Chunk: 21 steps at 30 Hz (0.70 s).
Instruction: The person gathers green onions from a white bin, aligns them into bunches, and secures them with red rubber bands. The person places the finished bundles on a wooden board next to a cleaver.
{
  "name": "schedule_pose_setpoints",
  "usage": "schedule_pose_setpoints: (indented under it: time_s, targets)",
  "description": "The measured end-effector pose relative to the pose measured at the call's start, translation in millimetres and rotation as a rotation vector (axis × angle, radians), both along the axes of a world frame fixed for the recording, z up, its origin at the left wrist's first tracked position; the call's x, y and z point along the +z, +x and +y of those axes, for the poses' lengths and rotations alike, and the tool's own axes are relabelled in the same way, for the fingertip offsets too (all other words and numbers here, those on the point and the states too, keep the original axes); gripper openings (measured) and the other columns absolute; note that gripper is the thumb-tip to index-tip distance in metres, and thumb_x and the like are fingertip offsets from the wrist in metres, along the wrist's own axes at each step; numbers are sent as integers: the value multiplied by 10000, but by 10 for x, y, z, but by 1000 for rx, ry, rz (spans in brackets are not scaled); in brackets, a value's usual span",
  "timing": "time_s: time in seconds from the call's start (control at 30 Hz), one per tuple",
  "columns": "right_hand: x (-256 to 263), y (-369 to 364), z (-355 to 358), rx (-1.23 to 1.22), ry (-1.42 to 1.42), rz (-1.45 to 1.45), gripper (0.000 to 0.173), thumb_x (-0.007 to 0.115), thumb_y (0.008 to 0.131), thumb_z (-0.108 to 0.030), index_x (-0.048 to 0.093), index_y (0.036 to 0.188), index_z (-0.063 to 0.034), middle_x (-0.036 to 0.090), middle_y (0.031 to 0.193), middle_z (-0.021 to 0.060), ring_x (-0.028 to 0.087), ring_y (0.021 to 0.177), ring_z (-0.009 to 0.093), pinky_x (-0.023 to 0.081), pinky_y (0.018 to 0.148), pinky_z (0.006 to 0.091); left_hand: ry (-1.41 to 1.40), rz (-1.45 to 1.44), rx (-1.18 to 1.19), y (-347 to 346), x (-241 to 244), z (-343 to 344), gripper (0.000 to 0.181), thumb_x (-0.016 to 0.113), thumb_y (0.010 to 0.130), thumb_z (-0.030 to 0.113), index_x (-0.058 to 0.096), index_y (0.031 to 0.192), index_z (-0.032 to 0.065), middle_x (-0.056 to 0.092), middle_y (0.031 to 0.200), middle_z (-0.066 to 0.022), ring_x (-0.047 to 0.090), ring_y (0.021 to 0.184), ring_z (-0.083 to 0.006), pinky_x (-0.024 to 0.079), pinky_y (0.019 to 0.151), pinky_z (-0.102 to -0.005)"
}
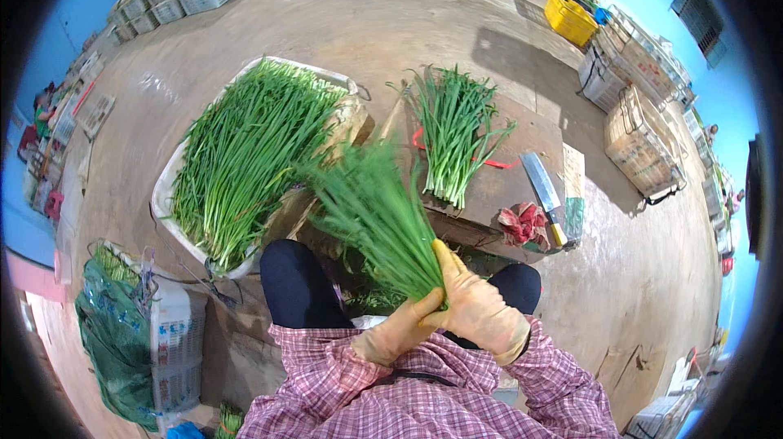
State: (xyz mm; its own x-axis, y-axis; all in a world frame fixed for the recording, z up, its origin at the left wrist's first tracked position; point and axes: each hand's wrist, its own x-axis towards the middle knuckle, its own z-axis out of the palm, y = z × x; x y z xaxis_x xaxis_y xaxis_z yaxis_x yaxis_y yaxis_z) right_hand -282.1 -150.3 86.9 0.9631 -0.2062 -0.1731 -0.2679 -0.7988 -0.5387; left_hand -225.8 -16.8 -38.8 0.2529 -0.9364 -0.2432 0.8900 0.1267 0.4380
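Note:
Both my hands wear pale rubber gloves and grip the lower, stem end of a bunch of garlic chives (385,219). My left hand (400,326) wraps the stem ends from below. Just above it, my right hand (471,304) closes around the stems. The leaf tips fan up and to the left, blurred by motion. Beyond the bunch, another bundle of chives (456,133) lies on a low brown board (489,206), over a red strap (498,164). A cleaver (539,185) and a crumpled red cloth (523,223) rest at the board's right side.
Left of my knees stands a white crate (164,185) heaped with chives. Nearer, a green sack (113,341) leans against white plastic crates (177,341). Woven baskets (642,139) and a yellow basket (569,16) stand to the right. Other people sit along the walls.

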Motion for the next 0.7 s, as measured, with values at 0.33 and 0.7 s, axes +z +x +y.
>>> schedule_pose_setpoints:
  time_s: [0.33,0.7]
  targets:
    - [-485,35,115,-295,320,-388,1009,801,781,-146,230,1609,-65,639,1293,285,705,1084,397,594,858,431,-126,-210,242,749,328,-311,908,840,839,481,433,1531,56,544,1472,-65,552,1301,-233,437,1132,-412]
    - [-535,1149,-1365,-613,908,-700,468,740,861,-27,546,1286,2,711,1085,80,696,920,187,564,802,322,62,-560,56,2334,1151,-2525,751,773,915,447,511,1461,3,637,1348,-105,586,1232,-199,452,1072,-360]
